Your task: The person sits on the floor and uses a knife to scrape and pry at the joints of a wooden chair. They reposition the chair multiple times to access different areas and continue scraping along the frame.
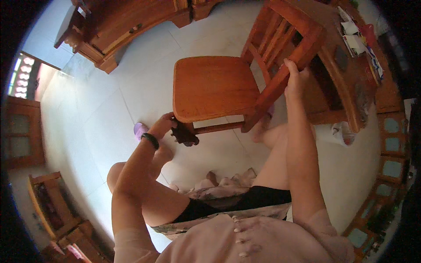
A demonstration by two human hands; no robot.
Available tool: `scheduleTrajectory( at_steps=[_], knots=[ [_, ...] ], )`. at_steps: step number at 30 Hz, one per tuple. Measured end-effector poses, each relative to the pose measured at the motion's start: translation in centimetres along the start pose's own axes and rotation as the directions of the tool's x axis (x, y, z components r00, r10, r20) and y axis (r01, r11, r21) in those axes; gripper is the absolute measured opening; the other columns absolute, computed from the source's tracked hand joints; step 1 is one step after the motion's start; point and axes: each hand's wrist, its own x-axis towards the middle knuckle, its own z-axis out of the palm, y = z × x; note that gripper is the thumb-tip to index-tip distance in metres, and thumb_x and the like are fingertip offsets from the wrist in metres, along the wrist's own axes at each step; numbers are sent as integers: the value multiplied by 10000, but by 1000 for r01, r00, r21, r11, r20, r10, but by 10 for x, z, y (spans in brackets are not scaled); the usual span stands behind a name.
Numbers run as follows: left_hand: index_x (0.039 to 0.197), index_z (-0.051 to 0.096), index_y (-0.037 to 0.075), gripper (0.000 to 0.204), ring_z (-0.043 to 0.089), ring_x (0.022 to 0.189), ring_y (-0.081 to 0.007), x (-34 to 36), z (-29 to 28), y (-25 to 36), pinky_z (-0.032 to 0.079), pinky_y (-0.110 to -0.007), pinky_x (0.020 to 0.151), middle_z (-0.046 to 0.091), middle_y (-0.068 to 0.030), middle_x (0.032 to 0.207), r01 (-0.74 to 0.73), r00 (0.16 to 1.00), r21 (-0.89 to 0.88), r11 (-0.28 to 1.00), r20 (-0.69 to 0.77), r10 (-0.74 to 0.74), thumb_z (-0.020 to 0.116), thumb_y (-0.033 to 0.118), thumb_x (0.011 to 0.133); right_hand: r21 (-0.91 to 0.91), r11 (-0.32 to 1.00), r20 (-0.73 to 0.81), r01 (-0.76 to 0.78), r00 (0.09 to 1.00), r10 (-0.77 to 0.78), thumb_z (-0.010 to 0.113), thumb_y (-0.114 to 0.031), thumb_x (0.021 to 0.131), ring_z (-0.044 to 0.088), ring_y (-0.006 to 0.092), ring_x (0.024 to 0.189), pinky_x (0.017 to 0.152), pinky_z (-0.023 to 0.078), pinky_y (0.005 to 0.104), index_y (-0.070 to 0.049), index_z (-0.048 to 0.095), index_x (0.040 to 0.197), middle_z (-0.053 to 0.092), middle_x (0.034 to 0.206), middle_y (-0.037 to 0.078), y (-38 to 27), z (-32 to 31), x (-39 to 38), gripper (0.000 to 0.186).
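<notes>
Head view, only one. Orange-brown varnished wooden chair (215,87) sits upper centre to upper right of the frame: flat seat with rounded corners toward the middle, slatted back leaning off to the upper right. Can't tell whether all its legs are on the floor.

Right hand (294,81): closed around the near side post of the chair back, right of centre, upper half; thumb lies along the wood. Forearm comes up from the lower right.

Left hand (163,126): fingers curled, pinching a dark brown crumpled cloth (185,134) right beside the seat's lower-left corner. Cloth hangs just under the seat edge; whether it touches the wood, can't tell. Dark band (150,140) on the left wrist.

Surroundings: pale tiled floor (98,144) under everything. Lilac slipper (140,130) on the left foot, just left of the left hand. Brown wooden cabinet with carved feet (136,33) across the top left. Brown wooden furniture piece with a curved edge (337,81) behind the chair back at right, kind unclear; white papers (354,41) above it at upper right. Crumpled white object (343,133) on the floor, right of centre, too blurred to identify. Wooden frames with pale panes (391,144) line the right rim.
</notes>
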Motion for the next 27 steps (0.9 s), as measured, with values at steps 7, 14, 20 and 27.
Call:
scheduleTrajectory(
  at_steps=[7, 14, 20, 27],
  knots=[
    [1212, 536, -34, 484, 600, 976, -228, 7, 28, -29, 470, -316, 849, 624, -106, 1093, -173, 974, -550, 817, -218, 60, 409, 16, 748, -16, 997, 267, 79, 961, -72, 689, -135, 702, 591, 177, 728, 706, 471, 310, -26, 585, 915, 618, 785, 64, -12, 8, 0, 261],
    [1234, 511, -8, 619, 555, 1117, -265, 40, 25, 5, 407, -403, 1012, 570, -132, 1231, 107, 982, -799, 592, -8, -189, 480, 512, 899, -38, 999, 205, -15, 978, 23, 751, -253, 735, 546, 215, 1021, 898, 423, 365, -29, 522, 1178, 565, 1125, 89, -22, 10, 9, 546],
    [1336, 439, 31, 698, 474, 1218, -253, 59, 44, 17, 361, -386, 1049, 495, -94, 1336, 7, 1000, -733, 680, -10, -20, 663, 459, 832, -124, 990, 110, 61, 993, -47, 744, -240, 769, 555, 259, 1072, 941, 422, 378, 0, 454, 1246, 568, 1177, 134, -12, -9, 20, 608],
    [1345, 389, -21, 674, 472, 1219, -279, 34, 59, 21, 359, -403, 1057, 482, -142, 1342, 14, 999, -763, 646, -20, -46, 662, 345, 850, -196, 976, 190, 96, 980, -58, 713, -304, 812, 454, 297, 1226, 1019, 362, 379, 5, 200, 1434, 403, 1382, 189, 0, -14, 37, 864]
  ],
)
